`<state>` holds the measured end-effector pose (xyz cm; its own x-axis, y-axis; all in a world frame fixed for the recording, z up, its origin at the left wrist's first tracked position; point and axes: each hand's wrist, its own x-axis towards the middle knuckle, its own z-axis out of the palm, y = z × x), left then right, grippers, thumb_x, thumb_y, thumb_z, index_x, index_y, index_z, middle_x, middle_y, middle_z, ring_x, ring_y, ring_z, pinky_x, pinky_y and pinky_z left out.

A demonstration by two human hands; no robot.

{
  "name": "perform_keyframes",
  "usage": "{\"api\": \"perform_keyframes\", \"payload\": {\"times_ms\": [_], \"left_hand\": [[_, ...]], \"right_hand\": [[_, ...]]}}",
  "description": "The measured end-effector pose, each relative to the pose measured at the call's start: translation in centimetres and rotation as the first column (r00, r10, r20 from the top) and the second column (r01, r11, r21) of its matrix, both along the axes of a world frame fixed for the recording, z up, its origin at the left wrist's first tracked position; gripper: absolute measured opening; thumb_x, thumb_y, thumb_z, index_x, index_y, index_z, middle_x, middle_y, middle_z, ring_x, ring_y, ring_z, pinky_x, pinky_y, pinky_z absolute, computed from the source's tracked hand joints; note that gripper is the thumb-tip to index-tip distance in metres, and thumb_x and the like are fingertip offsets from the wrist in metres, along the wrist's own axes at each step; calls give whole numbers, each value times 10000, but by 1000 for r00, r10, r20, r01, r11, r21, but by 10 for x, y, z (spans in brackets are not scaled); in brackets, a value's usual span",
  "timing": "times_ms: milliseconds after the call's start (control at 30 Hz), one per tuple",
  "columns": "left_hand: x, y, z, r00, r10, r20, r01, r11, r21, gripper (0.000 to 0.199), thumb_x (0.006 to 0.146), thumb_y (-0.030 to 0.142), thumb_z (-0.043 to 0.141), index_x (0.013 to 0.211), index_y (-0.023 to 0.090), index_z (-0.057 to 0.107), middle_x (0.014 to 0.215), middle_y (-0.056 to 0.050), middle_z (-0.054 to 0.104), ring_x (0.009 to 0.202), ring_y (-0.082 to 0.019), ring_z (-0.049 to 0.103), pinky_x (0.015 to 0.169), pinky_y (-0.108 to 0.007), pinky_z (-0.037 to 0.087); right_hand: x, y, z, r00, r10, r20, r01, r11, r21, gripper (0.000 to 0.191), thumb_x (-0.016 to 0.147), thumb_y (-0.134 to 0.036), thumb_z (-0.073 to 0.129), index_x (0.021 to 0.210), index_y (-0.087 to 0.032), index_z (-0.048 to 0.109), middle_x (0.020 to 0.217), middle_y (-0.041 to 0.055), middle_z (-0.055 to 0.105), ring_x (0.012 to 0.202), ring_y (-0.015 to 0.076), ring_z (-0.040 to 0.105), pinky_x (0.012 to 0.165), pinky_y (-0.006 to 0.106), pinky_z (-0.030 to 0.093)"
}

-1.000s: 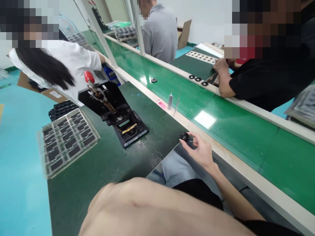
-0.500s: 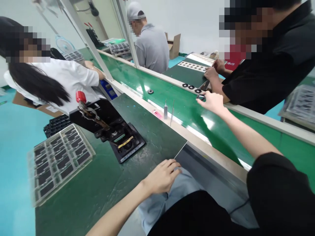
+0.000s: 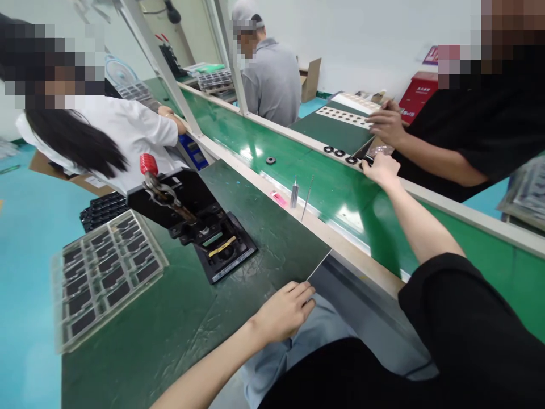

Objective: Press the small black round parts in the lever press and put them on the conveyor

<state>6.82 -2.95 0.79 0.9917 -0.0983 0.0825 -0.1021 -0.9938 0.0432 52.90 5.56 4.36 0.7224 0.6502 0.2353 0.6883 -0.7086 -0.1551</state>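
My right hand reaches across the green conveyor belt to its far rail, fingers closed on a small black ring-shaped part, partly hidden by the fingertips. Beside it, a row of similar black rings lies along the rail. My left hand rests palm down by the near table corner, above my lap, its fingers loosely bent and holding nothing. On the table before it stands a black toggle-clamp fixture with a red-tipped lever and a yellow strip across its base.
A clear tray of black parts lies at the table's left. One black ring sits on the belt. A pink item and thin metal tools are on the near rail. A co-worker's hand is close beyond my right hand.
My right hand has moved right and farther out, bringing the black ring to the end of the row. The co-worker opposite has shifted right and raised a hand. My left hand stays put.
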Motion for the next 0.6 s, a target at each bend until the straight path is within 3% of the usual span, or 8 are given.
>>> {"api": "perform_keyframes", "payload": {"times_ms": [67,133,233,300,467,600], "left_hand": [[1,0,1,1000,-6,5,6,1000,6,186,948,205,601,1078,104,686,1297,-162,675,1194,-260,607,945,-336,430],[3,0,1,1000,-13,8,13,1000,18,175,947,213,604,1056,103,685,1281,-159,680,1154,-248,613,918,-332,429],[3,0,2,1000,-23,1,23,999,43,180,958,237,600,1050,106,682,1268,-152,680,1154,-238,606,914,-320,422],[3,-1,1,1000,-25,5,25,999,48,171,971,234,588,1041,108,680,1244,-145,684,1152,-235,603,919,-319,419],[2,-3,-1,999,-28,36,28,1000,0,101,985,201,589,959,140,665,1092,-106,695,1077,-213,605,882,-318,424],[3,-4,-2,999,-19,49,21,999,-31,113,989,201,592,906,144,644,989,-86,676,971,-194,600,827,-313,435]], "right_hand": [[-21,6,6,999,33,-10,-33,999,28,484,1002,-345,459,1284,4,640,1151,340,684,1083,392,658,896,467,462],[-47,19,10,977,214,-8,-213,977,11,445,1001,-316,432,1260,-46,673,1103,288,722,1057,375,672,898,454,474],[-91,53,9,894,444,-57,-447,893,-49,396,985,-342,474,1208,-129,722,1050,190,766,1039,336,692,883,395,500],[-119,84,7,844,530,-82,-534,843,-56,377,982,-374,497,1215,-191,732,1064,128,781,1063,311,700,882,359,510],[-167,149,2,780,617,-104,-624,778,-75,451,975,-354,516,1384,-214,645,1211,122,758,1114,307,698,923,369,518],[-176,168,4,771,628,-105,-636,763,-111,442,950,-334,553,1331,-139,662,1257,182,731,1112,307,694,936,375,515]]}}
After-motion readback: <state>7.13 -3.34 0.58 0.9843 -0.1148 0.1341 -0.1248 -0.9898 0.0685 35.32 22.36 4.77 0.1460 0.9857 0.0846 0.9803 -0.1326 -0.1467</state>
